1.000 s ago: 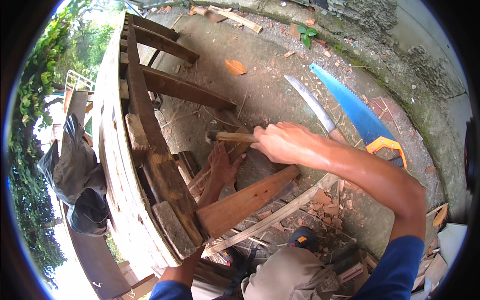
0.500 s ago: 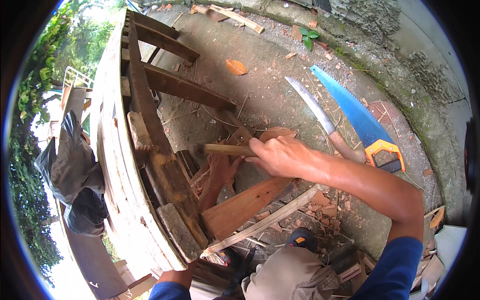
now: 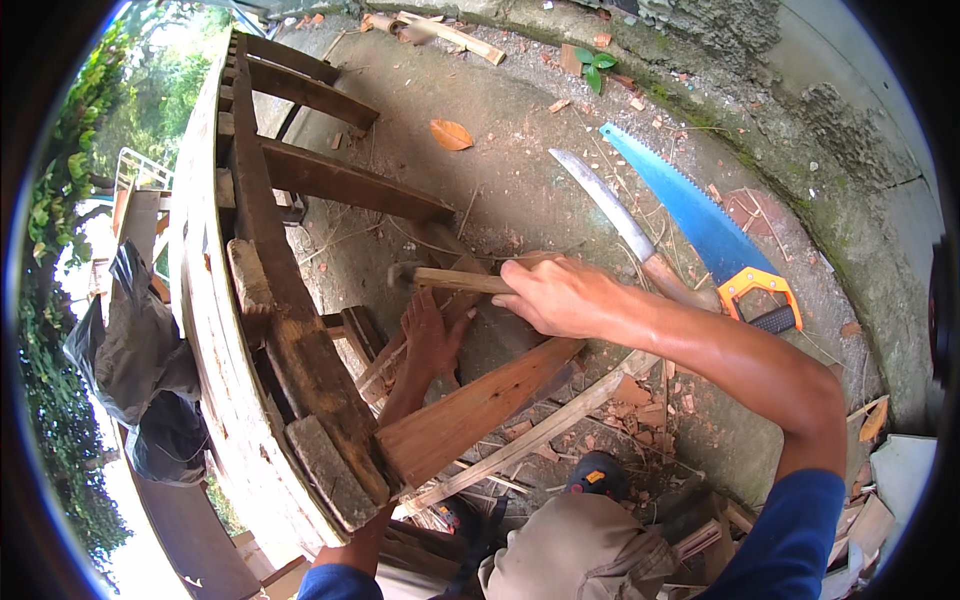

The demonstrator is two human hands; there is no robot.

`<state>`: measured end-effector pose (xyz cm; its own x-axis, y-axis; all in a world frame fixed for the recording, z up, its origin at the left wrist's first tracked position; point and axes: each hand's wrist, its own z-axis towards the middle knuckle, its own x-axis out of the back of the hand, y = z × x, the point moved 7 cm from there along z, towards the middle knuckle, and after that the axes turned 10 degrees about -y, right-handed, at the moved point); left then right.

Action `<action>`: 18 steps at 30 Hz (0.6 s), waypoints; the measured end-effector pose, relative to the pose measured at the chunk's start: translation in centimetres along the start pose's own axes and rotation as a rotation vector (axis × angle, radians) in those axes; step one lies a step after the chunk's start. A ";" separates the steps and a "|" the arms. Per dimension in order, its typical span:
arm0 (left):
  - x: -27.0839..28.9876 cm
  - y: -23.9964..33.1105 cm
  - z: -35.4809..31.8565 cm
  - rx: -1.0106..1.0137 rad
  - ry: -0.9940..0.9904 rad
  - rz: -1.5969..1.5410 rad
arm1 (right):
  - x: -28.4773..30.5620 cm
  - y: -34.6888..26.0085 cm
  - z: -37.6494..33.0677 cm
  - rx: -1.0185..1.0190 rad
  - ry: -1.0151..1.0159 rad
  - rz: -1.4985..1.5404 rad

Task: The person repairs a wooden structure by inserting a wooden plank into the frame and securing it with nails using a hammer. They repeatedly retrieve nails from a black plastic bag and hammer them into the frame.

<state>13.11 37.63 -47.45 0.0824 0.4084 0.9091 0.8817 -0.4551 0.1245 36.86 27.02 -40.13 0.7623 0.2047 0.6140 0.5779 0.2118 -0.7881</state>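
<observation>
My right hand (image 3: 555, 297) is closed round the wooden handle of a hammer (image 3: 455, 281). Its dark head, slightly blurred, hangs just above the fingers of my left hand (image 3: 430, 338). Reaching in beneath the frame, that hand grips a thin wooden slat (image 3: 378, 372), its thumb out to the right; whether a nail is between its fingers, I cannot tell. Both hands are inside a wooden frame (image 3: 290, 290) of dark beams with a pale outer board, tipped on its side. A reddish-brown plank (image 3: 480, 410) of it runs below my right wrist.
A long curved knife (image 3: 610, 205) and a blue handsaw (image 3: 690, 210) with an orange and black handle lie right of my hands. Brick bits and wood scraps (image 3: 640, 410) litter the concrete. Black plastic bags (image 3: 145, 345) hang at left; a rough wall (image 3: 850, 150) rises at right.
The view has shifted slightly, so the scene sits further left. More of my left hand shows, and the hammer head has lifted a little off it.
</observation>
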 end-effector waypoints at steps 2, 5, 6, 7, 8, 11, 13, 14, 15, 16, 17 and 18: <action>0.7 1.0 0.3 -0.044 -0.065 -0.036 | 0.9 -0.8 -0.3 0.084 0.040 0.015; 0.8 0.5 0.2 -0.086 -0.017 -0.001 | -0.7 0.5 0.5 -0.185 -0.127 0.062; 0.8 0.0 0.0 -0.096 0.023 0.026 | -0.4 0.0 0.7 -0.136 -0.082 0.076; 0.5 0.1 0.1 -0.085 0.010 0.020 | 0.4 -0.7 0.6 -0.097 -0.038 0.088; 0.3 0.1 0.3 -0.074 -0.004 0.013 | 0.9 -1.1 0.5 -0.059 0.006 0.100; 0.0 0.2 0.7 -0.020 -0.094 -0.023 | -0.7 0.7 -0.1 -0.042 -0.072 0.028; 0.0 0.1 0.8 -0.014 -0.100 -0.014 | -1.6 2.0 -0.2 -0.190 -0.163 0.113; 0.0 0.0 0.6 -0.028 -0.067 0.008 | -1.1 1.6 -0.2 -0.136 -0.117 0.081; 0.0 0.0 0.6 -0.042 -0.033 0.031 | -0.6 1.2 -0.3 -0.083 -0.071 0.050; -0.4 -0.7 0.4 -0.078 -0.016 0.061 | 0.1 0.1 -0.2 -0.020 -0.035 0.024; -0.7 -1.1 0.3 -0.120 0.001 0.088 | 0.3 -1.5 -0.4 0.016 -0.043 0.092; -1.1 -1.6 0.1 -0.161 0.017 0.116 | 0.0 -1.5 -0.5 0.037 -0.035 0.052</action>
<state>11.64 38.00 -48.70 0.1700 0.3326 0.9276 0.7812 -0.6193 0.0789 36.15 26.21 -38.94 0.7798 0.2491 0.5743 0.5264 0.2354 -0.8170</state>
